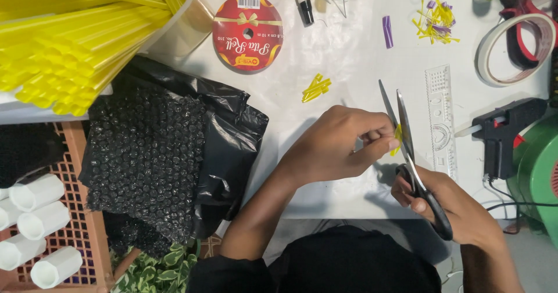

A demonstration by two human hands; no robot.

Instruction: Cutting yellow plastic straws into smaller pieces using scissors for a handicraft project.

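Two hands work over the white table (pixel 349 54): the left hand (pixel 343 145) pinches a yellow strip (pixel 398 137) between the open blades, fingers closed on it, while the right hand (pixel 447 203) grips the scissors (pixel 410 153) to cut.

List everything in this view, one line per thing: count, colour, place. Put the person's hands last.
straws: many, yellow, bundled top left
ribbon spool: one, red, top centre of table
bubble wrap: one sheet, black, left, on black plastic bag
cut straw pieces: a few, yellow, mid table
scraps: small pile, yellow and purple, top right
ruler: one, clear, right of scissors
glue gun: one, black, right
tape roll: one, whitish, far right top
tubes: several, white, bottom left on brown crate
scissors: one pair, black handles, blades open
left hand: pinches small yellow piece
right hand: holds scissors
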